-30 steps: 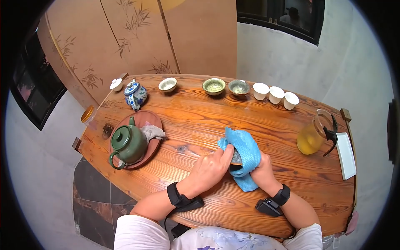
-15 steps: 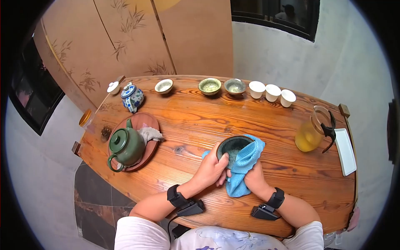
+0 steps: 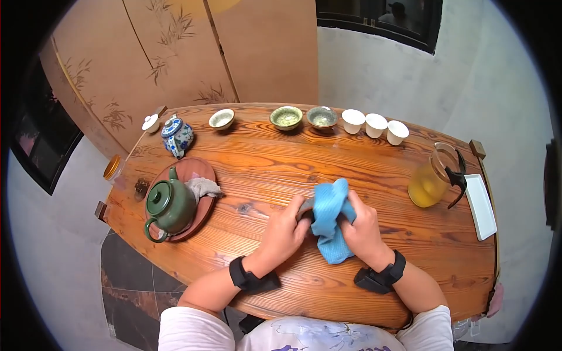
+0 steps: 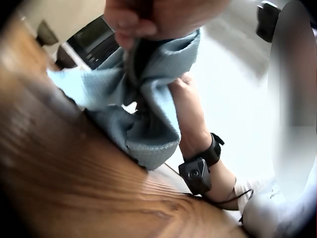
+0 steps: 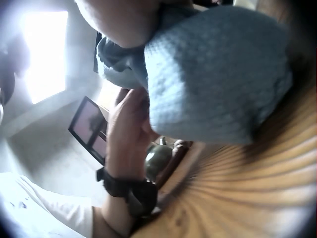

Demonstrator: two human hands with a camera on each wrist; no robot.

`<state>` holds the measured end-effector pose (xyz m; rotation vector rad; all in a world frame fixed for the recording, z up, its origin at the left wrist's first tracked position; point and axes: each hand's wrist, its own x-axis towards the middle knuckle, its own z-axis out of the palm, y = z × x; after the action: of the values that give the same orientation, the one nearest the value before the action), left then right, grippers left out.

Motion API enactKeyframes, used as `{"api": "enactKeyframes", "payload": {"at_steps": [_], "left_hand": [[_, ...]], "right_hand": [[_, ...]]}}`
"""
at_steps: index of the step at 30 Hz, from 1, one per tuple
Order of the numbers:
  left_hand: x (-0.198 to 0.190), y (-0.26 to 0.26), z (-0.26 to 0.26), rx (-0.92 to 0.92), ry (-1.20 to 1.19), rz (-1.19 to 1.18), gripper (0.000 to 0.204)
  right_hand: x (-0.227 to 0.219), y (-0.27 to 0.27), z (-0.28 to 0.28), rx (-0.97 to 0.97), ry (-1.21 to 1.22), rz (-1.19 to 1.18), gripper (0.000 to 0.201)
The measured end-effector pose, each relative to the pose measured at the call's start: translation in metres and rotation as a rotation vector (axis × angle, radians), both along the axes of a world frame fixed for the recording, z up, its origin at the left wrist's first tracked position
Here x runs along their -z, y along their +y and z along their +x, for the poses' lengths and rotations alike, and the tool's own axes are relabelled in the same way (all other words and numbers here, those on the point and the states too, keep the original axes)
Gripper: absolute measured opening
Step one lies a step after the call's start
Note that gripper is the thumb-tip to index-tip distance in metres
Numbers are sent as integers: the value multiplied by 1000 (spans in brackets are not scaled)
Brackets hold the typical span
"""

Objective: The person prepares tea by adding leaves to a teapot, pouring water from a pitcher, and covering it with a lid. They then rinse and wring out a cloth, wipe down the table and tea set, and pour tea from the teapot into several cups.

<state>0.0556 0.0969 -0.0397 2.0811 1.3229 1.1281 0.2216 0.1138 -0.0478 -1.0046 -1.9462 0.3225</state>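
Note:
In front of the body, my left hand (image 3: 281, 234) grips the left side of a dark bowl (image 3: 305, 208), of which only a bit of rim and wall shows. A blue textured cloth (image 3: 328, 210) wraps over the rest of the bowl and hides its inside. My right hand (image 3: 366, 231) holds the cloth against the bowl's right side, fingers bent into the folds. Seen from the left wrist, the cloth (image 4: 153, 114) hangs in loose folds close over the wooden table (image 4: 99, 188). In the right wrist view a broad flap of cloth (image 5: 218, 74) covers the bowl.
Left of the hands, a green teapot (image 3: 172, 205) and a crumpled grey cloth (image 3: 204, 187) sit on a round reddish tray (image 3: 208, 213). Small bowls (image 3: 286, 118) and white cups (image 3: 376, 128) line the far edge. A glass pitcher (image 3: 427, 187) and white rectangular dish (image 3: 481, 207) stand right.
The bowl's dark inside faced up half a second ago; now it is turned and mostly covered by the cloth. The right hand has come up higher around the cloth.

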Motion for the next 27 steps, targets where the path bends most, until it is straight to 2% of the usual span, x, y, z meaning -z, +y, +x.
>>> {"api": "enactKeyframes", "payload": {"at_steps": [1,2,3,5,7,8,10,11,12,14,16,17,18,19,20,21,22,23,24,27], "left_hand": [[4,-1,5,53,-386,-357,18],[10,-3,8,126,-608,-615,23],[26,0,12,139,-673,-564,22],[31,4,13,154,-732,-508,22],[7,5,2,124,-382,-571,21],[-1,5,-1,123,-379,-572,21],[-13,6,-9,-52,124,-70,27],[-14,8,-13,-58,158,76,37],[-14,6,-15,-66,158,75,37],[-12,3,-16,-15,338,306,36],[-13,1,-16,-17,354,276,32],[-9,3,-15,-14,242,203,28],[-6,6,-14,-8,133,133,24],[-3,8,-12,-10,136,139,24],[1,11,-9,16,-53,-20,17],[3,12,-7,44,-242,-181,12],[2,14,-8,44,-237,-180,12],[0,16,-9,44,-405,-415,13],[-2,19,-10,44,-571,-652,18],[-2,45,-31,-51,-667,-639,20]], "right_hand": [[14,4,-3,-56,232,-191,34],[29,6,-5,-111,464,-385,33],[41,3,-10,-37,483,-372,31],[58,-4,-17,-29,566,-349,33],[61,-1,-11,-40,570,-356,34],[59,4,-2,-110,500,-386,39],[44,10,4,-191,426,-415,44],[27,5,5,-142,271,-225,49],[12,1,6,-92,117,-34,54],[5,0,4,-105,37,7,62],[5,0,4,-139,76,-62,53],[9,0,3,-145,74,-58,53],[17,1,1,-133,157,-202,48],[24,2,-2,-119,242,-345,43],[31,3,-5,-121,245,-339,43],[37,4,-9,-135,353,-385,39],[41,2,-13,-149,461,-433,34],[42,-3,-16,-188,554,-562,30],[44,-8,-19,-188,560,-562,30],[47,-18,-22,-330,409,-637,22]]}}
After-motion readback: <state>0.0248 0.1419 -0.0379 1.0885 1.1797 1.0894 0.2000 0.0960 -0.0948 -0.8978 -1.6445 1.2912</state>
